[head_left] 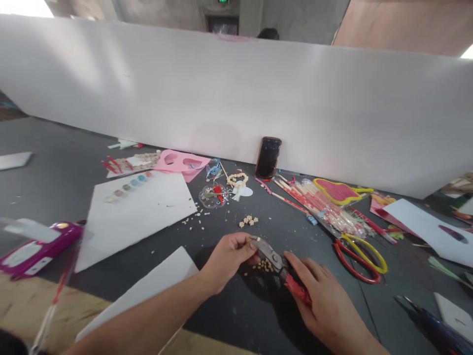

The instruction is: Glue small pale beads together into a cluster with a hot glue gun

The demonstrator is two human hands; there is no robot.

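My right hand [325,296] is wrapped round the red handles of a pair of pliers [271,256], whose metal jaws point up and left. At the jaw tips, my left hand [229,259] pinches a small pale piece [258,239], too small to name surely. The jaws lie against or just beside that piece. Below the pliers, a loose pile of small tan bits [265,266] rests on the dark table. Just beyond my left fingers sits a little cluster of wooden beads [248,221]. Farther back lies a heart-shaped ring of beads [237,180].
A phone [268,157] leans on the white board [185,98]. Scissors [360,259], wrapped sticks [314,199] and a yellow-edged pink shape [336,190] lie right. White foam sheets [136,212], a purple glue gun [40,249] and pink paper [181,162] lie left. A dark pen-like tool [436,323] lies front right.
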